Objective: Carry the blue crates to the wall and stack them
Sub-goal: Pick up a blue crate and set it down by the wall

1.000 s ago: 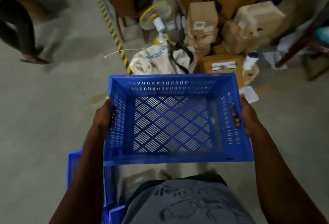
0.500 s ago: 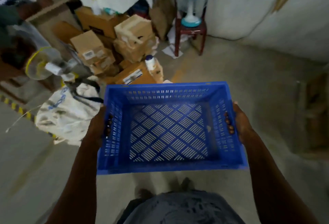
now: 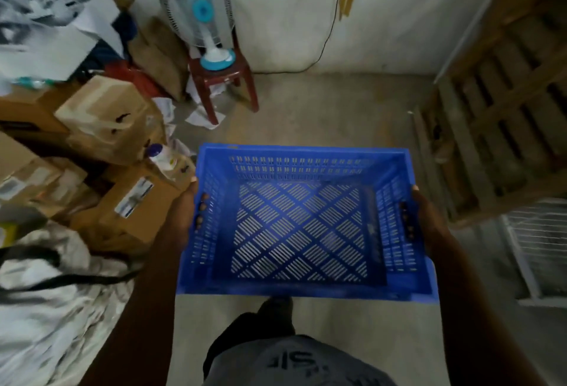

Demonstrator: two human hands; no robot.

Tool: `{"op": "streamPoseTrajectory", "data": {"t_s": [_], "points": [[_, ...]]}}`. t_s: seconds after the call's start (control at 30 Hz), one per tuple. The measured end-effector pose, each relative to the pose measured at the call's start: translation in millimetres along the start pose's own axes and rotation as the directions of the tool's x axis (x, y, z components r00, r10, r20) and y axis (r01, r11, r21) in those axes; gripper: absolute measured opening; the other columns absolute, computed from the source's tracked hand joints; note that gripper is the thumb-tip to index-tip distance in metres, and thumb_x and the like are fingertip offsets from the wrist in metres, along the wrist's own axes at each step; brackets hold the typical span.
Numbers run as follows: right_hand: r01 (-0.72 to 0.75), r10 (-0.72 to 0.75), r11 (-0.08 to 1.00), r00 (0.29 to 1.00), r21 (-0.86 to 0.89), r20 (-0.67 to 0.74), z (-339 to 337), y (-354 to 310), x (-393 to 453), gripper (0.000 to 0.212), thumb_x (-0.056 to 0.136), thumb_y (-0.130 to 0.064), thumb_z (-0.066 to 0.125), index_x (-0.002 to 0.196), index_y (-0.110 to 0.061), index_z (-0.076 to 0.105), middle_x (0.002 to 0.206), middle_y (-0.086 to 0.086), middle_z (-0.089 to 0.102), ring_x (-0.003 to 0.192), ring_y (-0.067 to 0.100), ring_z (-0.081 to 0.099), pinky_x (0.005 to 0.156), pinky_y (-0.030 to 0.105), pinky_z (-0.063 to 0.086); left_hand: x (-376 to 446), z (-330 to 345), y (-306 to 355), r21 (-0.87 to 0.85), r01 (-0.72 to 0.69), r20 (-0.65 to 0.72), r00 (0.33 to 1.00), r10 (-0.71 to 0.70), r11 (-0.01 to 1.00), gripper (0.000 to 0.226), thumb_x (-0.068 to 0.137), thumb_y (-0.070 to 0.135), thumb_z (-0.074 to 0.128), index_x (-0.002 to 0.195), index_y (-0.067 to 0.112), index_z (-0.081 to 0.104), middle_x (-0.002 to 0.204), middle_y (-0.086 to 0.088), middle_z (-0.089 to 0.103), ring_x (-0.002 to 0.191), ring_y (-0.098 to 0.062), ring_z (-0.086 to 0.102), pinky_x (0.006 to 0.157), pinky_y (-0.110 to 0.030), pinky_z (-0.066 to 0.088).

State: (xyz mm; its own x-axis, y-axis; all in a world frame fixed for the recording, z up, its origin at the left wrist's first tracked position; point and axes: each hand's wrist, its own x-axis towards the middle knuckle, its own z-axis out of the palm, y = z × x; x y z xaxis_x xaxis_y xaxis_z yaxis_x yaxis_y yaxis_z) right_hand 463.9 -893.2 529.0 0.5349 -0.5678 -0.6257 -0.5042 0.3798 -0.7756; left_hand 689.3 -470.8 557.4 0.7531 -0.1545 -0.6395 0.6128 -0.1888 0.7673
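Note:
An empty blue crate (image 3: 303, 226) with a slotted floor hangs level in front of my body, above the concrete floor. My left hand (image 3: 185, 216) grips its left side, fingers curled through the handle slot. My right hand (image 3: 425, 219) grips the right side the same way. The white wall (image 3: 291, 17) stands straight ahead, with bare floor between it and the crate. No other blue crate shows in this view.
Cardboard boxes (image 3: 104, 127) and a white sack (image 3: 52, 287) crowd the left. A fan (image 3: 199, 14) sits on a red stool (image 3: 227, 78) by the wall. A wooden pallet (image 3: 503, 103) leans at right, with a white wire rack (image 3: 540, 247) below it.
My view has swung right, from the box pile and yellow fan to the wall, stool and pallet. The other blue crate by my legs is out of sight. Both hands keep their grip.

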Motion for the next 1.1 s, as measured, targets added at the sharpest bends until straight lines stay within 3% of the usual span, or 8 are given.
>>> {"op": "streamPoseTrajectory", "data": {"t_s": [0.07, 0.3, 0.47, 0.6, 0.83, 0.93, 1.1], "points": [[0.024, -0.023, 0.999, 0.999, 0.026, -0.040, 3, -18, 22, 0.061, 0.063, -0.083, 0.055, 0.070, -0.023, 0.051, 0.057, -0.001, 0.039, 0.043, 0.015, 0.031, 0.041, 0.022, 0.027, 35, 18, 23, 0.054, -0.031, -0.002, 1.000, 0.031, 0.998, 0.054, 0.089, 0.073, 0.041, 0.075, 0.022, 0.053, 0.057, 0.005, 0.041, 0.041, -0.014, 0.031, 0.040, -0.025, 0.027], [-0.002, 0.015, 0.994, 0.993, 0.113, -0.118, 22, -90, 97, 0.066, 0.053, -0.088, 0.056, 0.071, -0.025, 0.049, 0.055, -0.005, 0.034, 0.044, 0.013, 0.025, 0.043, 0.023, 0.021, 152, 79, 129, 0.209, -0.090, 0.032, 0.996, 0.086, 0.974, 0.051, 0.092, 0.068, 0.042, 0.077, 0.021, 0.052, 0.060, 0.004, 0.041, 0.043, -0.014, 0.029, 0.042, -0.026, 0.027], [-0.014, 0.032, 0.989, 0.992, 0.148, -0.124, 30, -142, 159, 0.054, 0.081, -0.077, 0.042, 0.076, -0.023, 0.048, 0.057, -0.004, 0.035, 0.044, 0.012, 0.026, 0.042, 0.023, 0.022, 224, 124, 200, 0.240, -0.110, 0.053, 0.994, 0.100, 0.965, 0.050, 0.094, 0.066, 0.041, 0.075, 0.021, 0.053, 0.058, 0.004, 0.040, 0.042, -0.013, 0.028, 0.038, -0.023, 0.026], [-0.033, 0.050, 0.992, 0.989, 0.123, -0.139, 30, -182, 229, 0.057, 0.078, -0.078, 0.044, 0.079, -0.021, 0.051, 0.061, -0.002, 0.038, 0.048, 0.014, 0.029, 0.044, 0.025, 0.025, 288, 163, 239, 0.265, -0.069, 0.054, 0.997, 0.057, 0.962, 0.052, 0.092, 0.069, 0.040, 0.077, 0.021, 0.053, 0.061, 0.004, 0.041, 0.044, -0.014, 0.029, 0.040, -0.025, 0.026], [-0.026, 0.030, 0.995, 0.999, 0.098, -0.043, 23, -287, 376, 0.053, 0.084, -0.074, 0.041, 0.074, -0.022, 0.049, 0.059, -0.004, 0.037, 0.047, 0.013, 0.030, 0.046, 0.026, 0.024, 395, 239, 304, 0.128, 0.033, -0.065, 0.998, -0.025, 0.991, 0.065, 0.093, 0.073, 0.024, 0.080, 0.020, 0.061, 0.059, 0.003, 0.047, 0.038, -0.014, 0.033, 0.041, -0.024, 0.028], [-0.017, 0.013, 0.993, 0.999, 0.119, 0.035, 16, -342, 429, 0.053, 0.078, -0.077, 0.047, 0.070, -0.024, 0.049, 0.058, -0.004, 0.035, 0.046, 0.013, 0.028, 0.042, 0.025, 0.023, 426, 268, 339, 0.073, 0.017, -0.047, 0.999, -0.014, 0.997, 0.065, 0.094, 0.070, 0.022, 0.081, 0.020, 0.060, 0.059, 0.002, 0.046, 0.037, -0.013, 0.033, 0.039, -0.023, 0.029], [0.013, -0.013, 0.997, 1.000, 0.070, 0.002, 15, -430, 504, 0.056, 0.076, -0.078, 0.050, 0.072, -0.022, 0.054, 0.059, -0.001, 0.040, 0.045, 0.015, 0.032, 0.045, 0.027, 0.026, 482, 309, 395, 0.033, 0.036, -0.048, 0.998, -0.034, 0.999, 0.061, 0.093, 0.072, 0.028, 0.082, 0.021, 0.060, 0.061, 0.004, 0.047, 0.039, -0.013, 0.034, 0.041, -0.023, 0.029]]}}
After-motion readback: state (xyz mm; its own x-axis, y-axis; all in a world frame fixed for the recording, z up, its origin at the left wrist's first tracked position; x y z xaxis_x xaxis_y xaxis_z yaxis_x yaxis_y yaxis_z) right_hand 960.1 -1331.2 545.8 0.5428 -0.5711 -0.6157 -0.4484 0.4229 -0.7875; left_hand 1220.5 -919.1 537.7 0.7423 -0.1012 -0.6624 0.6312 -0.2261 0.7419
